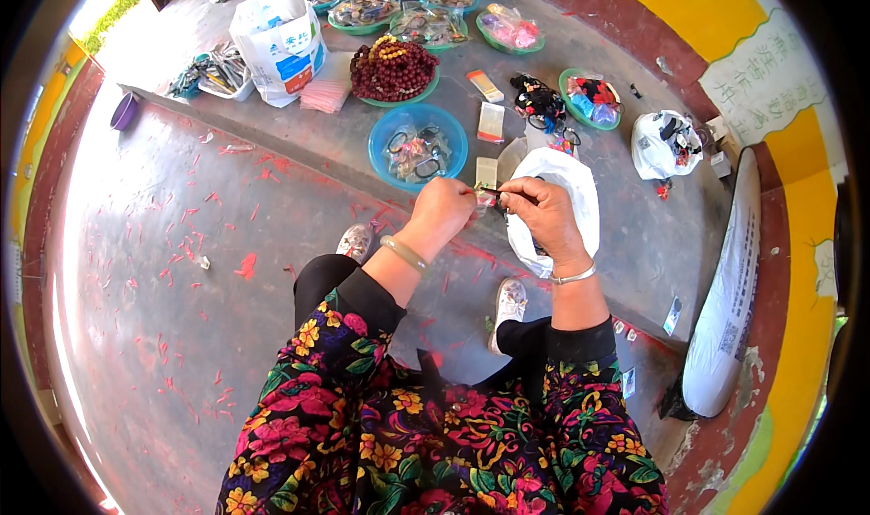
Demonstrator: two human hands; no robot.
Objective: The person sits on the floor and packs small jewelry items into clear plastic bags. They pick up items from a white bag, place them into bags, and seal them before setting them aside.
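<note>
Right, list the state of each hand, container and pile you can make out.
Left hand, fingers closed; what they pinch is too small to tell
Right hand, pinching a thin dark piece
Blue basin, uncovered, with packets inside
White bag beside the right hand, mouth open
Dark red beads, heaped
Large printed bag, standing upright
Pink sheets, piled

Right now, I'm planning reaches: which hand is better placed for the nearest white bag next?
Probably the right hand: it appears over that white bag, while the left hand is farther off.
</note>
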